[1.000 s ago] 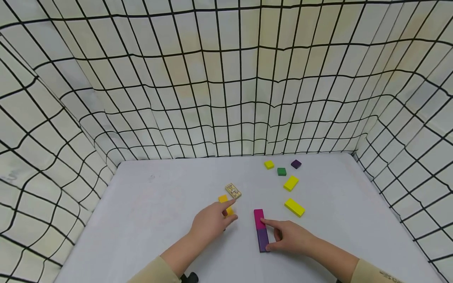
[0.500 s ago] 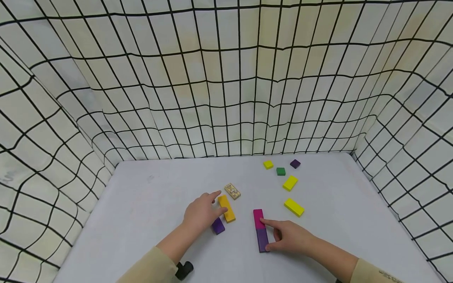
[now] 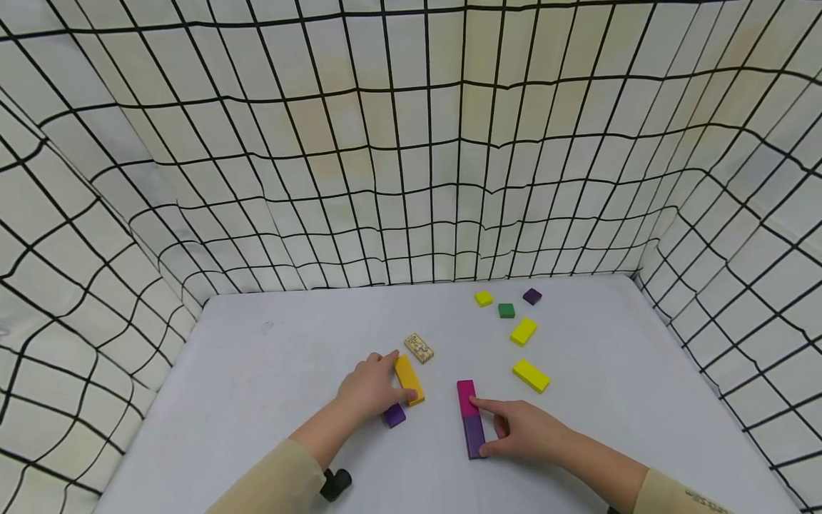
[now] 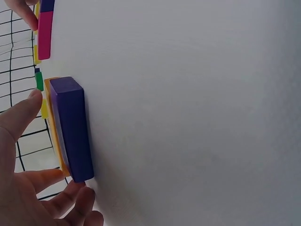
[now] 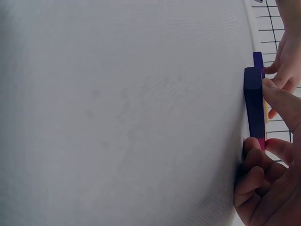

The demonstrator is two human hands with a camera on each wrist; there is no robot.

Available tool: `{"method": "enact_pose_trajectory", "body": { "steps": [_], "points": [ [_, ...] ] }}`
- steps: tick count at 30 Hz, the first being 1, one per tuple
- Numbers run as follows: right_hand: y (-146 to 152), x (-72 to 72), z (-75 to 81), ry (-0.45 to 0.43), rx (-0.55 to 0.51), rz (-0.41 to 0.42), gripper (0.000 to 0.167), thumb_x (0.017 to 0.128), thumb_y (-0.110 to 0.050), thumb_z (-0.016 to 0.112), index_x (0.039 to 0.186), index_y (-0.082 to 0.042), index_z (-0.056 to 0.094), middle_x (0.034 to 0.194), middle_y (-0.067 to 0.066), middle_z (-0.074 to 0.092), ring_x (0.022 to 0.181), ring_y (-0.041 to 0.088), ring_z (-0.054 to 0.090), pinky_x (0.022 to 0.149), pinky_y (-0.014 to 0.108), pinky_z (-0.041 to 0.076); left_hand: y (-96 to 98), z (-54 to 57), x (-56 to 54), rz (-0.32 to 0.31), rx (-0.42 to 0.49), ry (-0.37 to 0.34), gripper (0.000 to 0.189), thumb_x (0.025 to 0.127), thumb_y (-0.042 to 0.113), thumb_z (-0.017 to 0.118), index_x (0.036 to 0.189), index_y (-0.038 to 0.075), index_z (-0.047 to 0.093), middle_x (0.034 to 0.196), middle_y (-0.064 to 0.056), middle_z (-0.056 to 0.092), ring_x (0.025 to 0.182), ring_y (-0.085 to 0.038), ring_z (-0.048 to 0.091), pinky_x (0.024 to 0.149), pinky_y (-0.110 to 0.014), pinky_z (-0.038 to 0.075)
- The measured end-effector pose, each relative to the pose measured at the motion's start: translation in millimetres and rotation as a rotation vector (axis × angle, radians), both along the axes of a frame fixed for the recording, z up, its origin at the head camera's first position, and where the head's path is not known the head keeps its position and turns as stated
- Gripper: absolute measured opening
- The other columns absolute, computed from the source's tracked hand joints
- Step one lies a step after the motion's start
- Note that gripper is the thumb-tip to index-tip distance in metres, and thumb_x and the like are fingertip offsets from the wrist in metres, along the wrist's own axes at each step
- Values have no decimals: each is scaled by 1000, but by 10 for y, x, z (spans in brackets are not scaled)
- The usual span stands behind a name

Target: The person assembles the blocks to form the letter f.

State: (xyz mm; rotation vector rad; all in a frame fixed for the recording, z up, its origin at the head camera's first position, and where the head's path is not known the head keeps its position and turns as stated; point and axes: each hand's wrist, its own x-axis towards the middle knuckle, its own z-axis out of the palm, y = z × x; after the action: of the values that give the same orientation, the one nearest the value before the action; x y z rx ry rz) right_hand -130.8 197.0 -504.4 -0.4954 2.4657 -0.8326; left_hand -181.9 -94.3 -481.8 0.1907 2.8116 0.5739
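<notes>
In the head view, my left hand (image 3: 366,389) reaches over an orange block (image 3: 409,380), index fingertip at its far end and thumb above its near end. The left wrist view shows the index touching the block and the thumb slightly raised. Beside it lies a purple block (image 4: 73,129), partly hidden under this hand in the head view. My right hand (image 3: 526,432) pinches a magenta block (image 3: 467,398) and a second purple block (image 3: 474,437), lined up end to end. Its index finger is on the magenta one, its thumb near the purple one's lower end.
A patterned tan block (image 3: 419,348) lies just beyond the orange one. Farther right are two yellow blocks (image 3: 530,375), a small yellow piece (image 3: 484,298), a green piece (image 3: 506,310) and a dark purple piece (image 3: 531,295). Black netting (image 3: 411,171) over white cloth surrounds the white table (image 3: 289,400).
My left hand has drawn back left, uncovering the orange and purple blocks, then spread its thumb and index over the orange block's ends. My right hand holds its place.
</notes>
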Motion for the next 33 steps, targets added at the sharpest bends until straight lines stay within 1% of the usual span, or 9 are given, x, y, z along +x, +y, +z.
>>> {"method": "enact_pose_trajectory", "body": {
  "steps": [6, 8, 12, 15, 21, 28, 33],
  "points": [
    [-10, 3, -18, 6, 6, 2, 79, 78, -50, 80, 147, -26, 50, 72, -8, 54, 66, 8, 49, 57, 22, 39, -3, -72, -19, -8, -13, 23, 85, 76, 56, 78, 145, 13, 51, 123, -15, 55, 99, -30, 54, 80, -45, 50],
    [-10, 4, -21, 8, 9, 3, 79, 78, -50, 80, 147, -26, 50, 71, -8, 54, 66, 8, 49, 57, 22, 39, -4, -94, -23, -5, -9, 25, 85, 76, 56, 79, 145, 14, 52, 124, -15, 55, 100, -30, 54, 81, -45, 50],
    [-7, 7, -14, 11, 11, 3, 79, 78, -50, 80, 147, -26, 51, 71, -8, 54, 65, 8, 49, 57, 22, 39, -8, -125, -31, 1, 14, 26, 84, 76, 55, 80, 144, 14, 52, 131, -16, 53, 107, -32, 53, 87, -48, 49],
    [-9, 14, -7, 11, 10, 3, 79, 78, -50, 80, 147, -25, 50, 71, -8, 54, 65, 8, 49, 57, 22, 38, -6, -125, -44, 3, 37, 21, 84, 75, 53, 81, 142, 13, 52, 134, -16, 52, 110, -33, 52, 91, -49, 48],
    [-8, 18, 7, 14, -1, 7, 78, 78, -49, 80, 147, -26, 50, 71, -8, 53, 65, 9, 48, 57, 22, 38, 12, -97, -79, 8, 74, -4, 85, 73, 49, 84, 140, 9, 52, 135, -16, 51, 108, -30, 51, 92, -49, 46],
    [-10, 19, 17, 17, -8, 12, 78, 79, -48, 80, 147, -25, 50, 71, -7, 53, 65, 8, 48, 57, 22, 37, 15, -60, -64, -7, 62, -21, 86, 75, 49, 83, 143, 6, 51, 139, -19, 48, 117, -35, 50, 97, -52, 44],
    [-13, 26, 24, 18, -9, 16, 78, 79, -47, 81, 147, -24, 51, 71, -8, 53, 65, 8, 48, 57, 22, 38, 8, -74, -58, -3, 91, -12, 86, 74, 47, 84, 142, 7, 50, 139, -19, 47, 115, -34, 50, 97, -52, 44]
  ]
}}
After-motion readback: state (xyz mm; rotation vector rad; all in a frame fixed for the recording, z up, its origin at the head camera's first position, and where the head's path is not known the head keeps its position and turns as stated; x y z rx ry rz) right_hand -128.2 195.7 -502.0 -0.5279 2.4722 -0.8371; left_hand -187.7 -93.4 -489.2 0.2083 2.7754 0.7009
